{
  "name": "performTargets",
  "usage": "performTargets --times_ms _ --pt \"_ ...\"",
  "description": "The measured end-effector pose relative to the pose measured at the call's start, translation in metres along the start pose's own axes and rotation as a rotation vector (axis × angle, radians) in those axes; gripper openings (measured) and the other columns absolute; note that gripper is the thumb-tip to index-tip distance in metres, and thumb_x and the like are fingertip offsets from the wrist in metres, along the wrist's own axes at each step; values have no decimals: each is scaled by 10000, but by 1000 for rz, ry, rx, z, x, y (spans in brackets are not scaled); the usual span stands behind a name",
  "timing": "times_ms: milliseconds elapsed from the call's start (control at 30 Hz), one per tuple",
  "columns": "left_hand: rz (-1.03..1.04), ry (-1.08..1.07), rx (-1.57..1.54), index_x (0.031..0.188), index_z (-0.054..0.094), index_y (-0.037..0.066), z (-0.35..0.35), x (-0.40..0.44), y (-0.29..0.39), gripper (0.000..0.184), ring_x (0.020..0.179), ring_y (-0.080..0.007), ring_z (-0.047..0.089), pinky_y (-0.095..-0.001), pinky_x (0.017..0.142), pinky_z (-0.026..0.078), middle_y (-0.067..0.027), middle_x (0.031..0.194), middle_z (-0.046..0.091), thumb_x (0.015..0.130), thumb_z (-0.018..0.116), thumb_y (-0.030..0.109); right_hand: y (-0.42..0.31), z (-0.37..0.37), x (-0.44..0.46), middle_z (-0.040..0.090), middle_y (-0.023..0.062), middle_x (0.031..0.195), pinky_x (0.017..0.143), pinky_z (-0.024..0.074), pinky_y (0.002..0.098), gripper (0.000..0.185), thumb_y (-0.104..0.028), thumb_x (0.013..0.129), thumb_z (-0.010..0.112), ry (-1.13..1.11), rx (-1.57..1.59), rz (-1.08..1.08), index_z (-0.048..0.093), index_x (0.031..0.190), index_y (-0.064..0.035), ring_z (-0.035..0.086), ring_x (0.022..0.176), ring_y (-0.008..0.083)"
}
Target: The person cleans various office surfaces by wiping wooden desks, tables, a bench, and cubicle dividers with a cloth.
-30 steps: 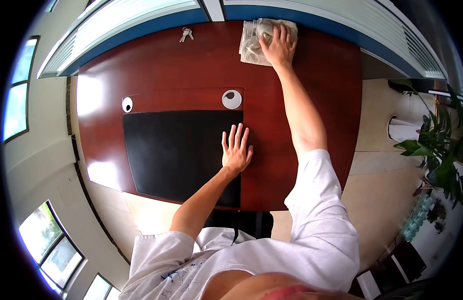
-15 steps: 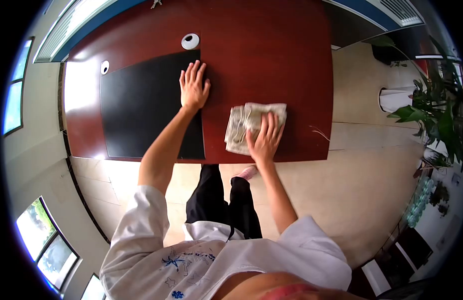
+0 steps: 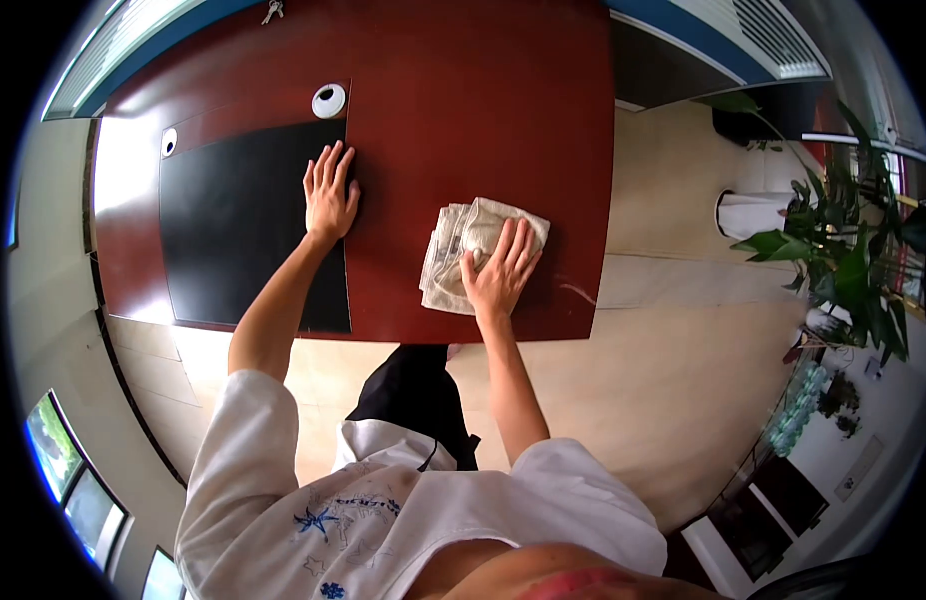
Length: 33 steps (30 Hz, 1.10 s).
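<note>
On the dark red desk (image 3: 463,130), my right hand (image 3: 501,276) presses flat on a folded beige cloth (image 3: 451,262) near the front edge, its fingers spread over the cloth's right part. My left hand (image 3: 329,200) lies on the right edge of the black desk mat (image 3: 248,225), fingers stretched out and holding nothing. Beyond that hand is a round white cable cover (image 3: 329,100) with a dark hole. A second round cover (image 3: 170,142) sits at the mat's far left corner.
Keys (image 3: 273,12) lie at the desk's far edge, by a blue and white partition (image 3: 148,58). A light curved mark shows near the desk's right front corner. A leafy plant (image 3: 853,265) and a white bin (image 3: 753,214) stand to the right.
The cloth and my right hand have come from the far edge to the near side of the desk. My left hand stays beside the mat's right edge while the view has shifted.
</note>
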<state>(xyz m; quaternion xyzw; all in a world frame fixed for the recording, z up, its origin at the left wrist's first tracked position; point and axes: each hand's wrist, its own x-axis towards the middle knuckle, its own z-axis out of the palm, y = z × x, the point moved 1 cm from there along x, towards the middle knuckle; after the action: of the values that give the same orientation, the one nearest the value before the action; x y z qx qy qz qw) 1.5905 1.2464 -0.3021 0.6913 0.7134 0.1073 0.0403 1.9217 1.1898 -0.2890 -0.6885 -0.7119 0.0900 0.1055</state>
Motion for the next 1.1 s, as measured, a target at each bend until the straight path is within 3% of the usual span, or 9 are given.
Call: performTargets --times_ms 133,400,500,767,900,1100 --pt "-29 -86 9 1588 386 106 -4 4 0 650 1580 -314 231 -546 1285 133 -124 1684 307 972 549 231 -7 14 128 255 198 1700 1290 105 620 884 -562 953 501 10 -36 -130 319 1613 -3 210 1588 357" --pt "-74 -201 -19 1587 401 109 -8 11 -3 700 1588 -324 220 -548 1290 123 -127 1685 316 926 592 238 -80 63 411 276 160 1703 1293 110 596 866 -612 948 505 79 63 -443 360 1611 -74 210 1591 345" --pt "-77 -212 -31 1578 412 101 -6 10 -4 697 1583 -340 231 -556 1288 136 -135 1686 315 918 601 220 -103 79 484 276 160 1705 1296 103 592 883 -641 947 472 124 66 -414 357 1614 -74 191 1599 337" --pt "-73 -189 7 1573 401 55 -5 13 3 697 1580 -365 229 -560 1293 131 -170 1676 323 906 567 173 -88 93 512 232 161 1722 1298 97 586 898 -648 963 516 92 94 -471 317 1627 -78 174 1604 331" --pt "-47 -171 20 1578 388 44 -2 13 0 688 1579 -379 222 -566 1291 120 -184 1679 310 917 535 166 -10 82 523 192 158 1734 1291 84 595 950 -709 953 501 114 24 -371 321 1624 -61 136 1613 324" --pt "-55 -131 2 1575 408 64 -4 14 1 704 1577 -362 239 -557 1290 139 -168 1679 321 899 578 159 109 47 556 237 108 1727 1268 118 650 908 -665 928 576 191 -16 -214 355 1616 -114 170 1609 288"
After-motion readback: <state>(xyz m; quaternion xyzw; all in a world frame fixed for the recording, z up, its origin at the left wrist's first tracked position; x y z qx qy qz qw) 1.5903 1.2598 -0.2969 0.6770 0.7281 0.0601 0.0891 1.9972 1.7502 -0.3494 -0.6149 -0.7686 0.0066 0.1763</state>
